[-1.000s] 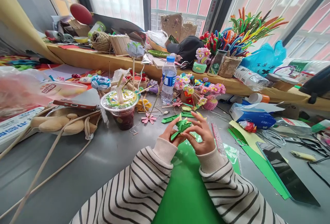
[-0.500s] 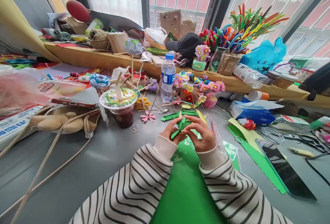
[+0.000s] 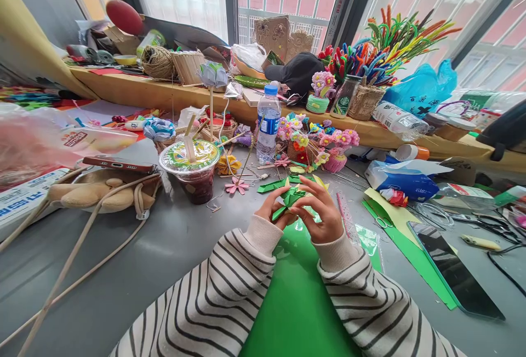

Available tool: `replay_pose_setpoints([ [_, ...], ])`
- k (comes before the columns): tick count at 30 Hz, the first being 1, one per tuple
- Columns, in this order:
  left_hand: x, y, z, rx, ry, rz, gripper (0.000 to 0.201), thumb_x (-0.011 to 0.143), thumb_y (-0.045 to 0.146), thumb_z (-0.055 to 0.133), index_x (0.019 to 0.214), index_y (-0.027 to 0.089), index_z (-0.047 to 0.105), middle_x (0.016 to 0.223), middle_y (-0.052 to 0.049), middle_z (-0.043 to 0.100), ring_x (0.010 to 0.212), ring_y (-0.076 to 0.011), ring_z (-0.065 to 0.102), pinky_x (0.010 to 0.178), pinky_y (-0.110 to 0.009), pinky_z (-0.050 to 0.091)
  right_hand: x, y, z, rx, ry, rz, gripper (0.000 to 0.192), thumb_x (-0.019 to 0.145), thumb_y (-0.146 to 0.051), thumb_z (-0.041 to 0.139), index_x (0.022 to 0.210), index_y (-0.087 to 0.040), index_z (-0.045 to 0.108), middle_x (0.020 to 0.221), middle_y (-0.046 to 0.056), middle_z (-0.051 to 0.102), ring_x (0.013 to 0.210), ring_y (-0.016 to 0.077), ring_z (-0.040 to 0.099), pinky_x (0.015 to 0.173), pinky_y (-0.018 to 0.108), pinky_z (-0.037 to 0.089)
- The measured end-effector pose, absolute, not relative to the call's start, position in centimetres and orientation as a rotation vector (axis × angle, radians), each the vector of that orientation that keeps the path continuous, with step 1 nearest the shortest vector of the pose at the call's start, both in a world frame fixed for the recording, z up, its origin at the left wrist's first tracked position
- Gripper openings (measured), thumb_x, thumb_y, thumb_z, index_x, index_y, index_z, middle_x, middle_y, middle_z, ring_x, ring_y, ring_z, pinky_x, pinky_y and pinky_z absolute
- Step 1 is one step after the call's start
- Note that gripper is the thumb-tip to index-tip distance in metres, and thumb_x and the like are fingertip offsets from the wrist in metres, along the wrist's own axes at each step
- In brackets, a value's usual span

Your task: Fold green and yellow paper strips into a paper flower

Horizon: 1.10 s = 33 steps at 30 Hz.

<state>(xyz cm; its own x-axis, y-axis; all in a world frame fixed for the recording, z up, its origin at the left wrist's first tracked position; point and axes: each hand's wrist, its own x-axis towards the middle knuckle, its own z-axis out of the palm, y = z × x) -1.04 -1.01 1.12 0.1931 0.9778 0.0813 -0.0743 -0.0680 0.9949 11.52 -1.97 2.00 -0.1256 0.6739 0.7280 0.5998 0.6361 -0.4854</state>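
Folding of the green paper piece seems partly done: it already has several sharp creases and points, but its final form I cannot tell, and loose flaps show at its left end. Both hands hold it in the air, just above the table. The left hand pinches the left end between thumb and fingers; the right hand pinches the right part, with the other fingers curved over it. More folded green strips lie on the table just behind the hands, so I judge that some similar parts are finished. A large green sheet lies under the wrists, uncut as far as I see.

Room for moving is small. Behind the hands stand a drink cup with a straw, a water bottle and small flower pots, all near. To the right lie a tissue pack, a dark tablet and scissors. To the left a plush bag with long cords reaches toward the table's front edge. Only the space over the green sheet is open.
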Motion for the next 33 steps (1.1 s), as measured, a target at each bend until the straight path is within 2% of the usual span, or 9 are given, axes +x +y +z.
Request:
replay_pose_setpoints([
  [4, -1.3, -0.8, 1.3, 1.217, 0.919, 1.123, 0.055, 0.060, 0.023, 0.061, 0.110, 0.018, 0.039, 0.077, -0.003, 0.061, 0.069, -0.0139, 0.059, 0.066, -0.025, 0.047, 12.4, -2.0, 2.2, -1.051, -1.774, 0.066, 0.010, 0.063, -0.023, 0.061, 0.072, -0.020, 0.057, 0.120, 0.008, 0.039, 0.102, 0.0207, 0.044, 0.083, 0.037, 0.041],
  [9, -1.6, -0.8, 1.8, 1.190, 0.907, 1.115, 0.055, 0.059, 0.022, 0.062, 0.109, 0.019, 0.039, 0.082, -0.004, 0.062, 0.074, -0.0156, 0.059, 0.067, -0.026, 0.047, 12.8, -1.9, 2.2, -1.106, -1.783, 0.073, 0.008, 0.064, -0.026, 0.060, 0.069, -0.020, 0.058, 0.119, 0.008, 0.039, 0.103, 0.0217, 0.043, 0.083, 0.040, 0.039],
  [18, -1.3, -0.9, 1.4, 1.135, 0.839, 1.121, 0.054, 0.058, 0.021, 0.064, 0.107, 0.020, 0.040, 0.070, 0.000, 0.059, 0.064, -0.0138, 0.060, 0.064, -0.026, 0.049, 12.3, -1.8, 2.1, -1.080, -1.760, 0.069, 0.005, 0.068, -0.022, 0.056, 0.064, -0.018, 0.056, 0.114, 0.008, 0.043, 0.105, 0.0209, 0.041, 0.085, 0.038, 0.038],
  [33, -1.2, -0.7, 1.1, 1.100, 0.803, 1.096, 0.059, 0.055, 0.025, 0.066, 0.107, 0.020, 0.038, 0.070, 0.000, 0.058, 0.062, -0.0155, 0.061, 0.062, -0.030, 0.050, 11.8, -2.1, 1.9, -1.129, -1.722, -0.017, 0.003, 0.069, -0.019, 0.054, 0.067, -0.017, 0.054, 0.108, 0.009, 0.045, 0.103, 0.0205, 0.041, 0.084, 0.038, 0.038],
])
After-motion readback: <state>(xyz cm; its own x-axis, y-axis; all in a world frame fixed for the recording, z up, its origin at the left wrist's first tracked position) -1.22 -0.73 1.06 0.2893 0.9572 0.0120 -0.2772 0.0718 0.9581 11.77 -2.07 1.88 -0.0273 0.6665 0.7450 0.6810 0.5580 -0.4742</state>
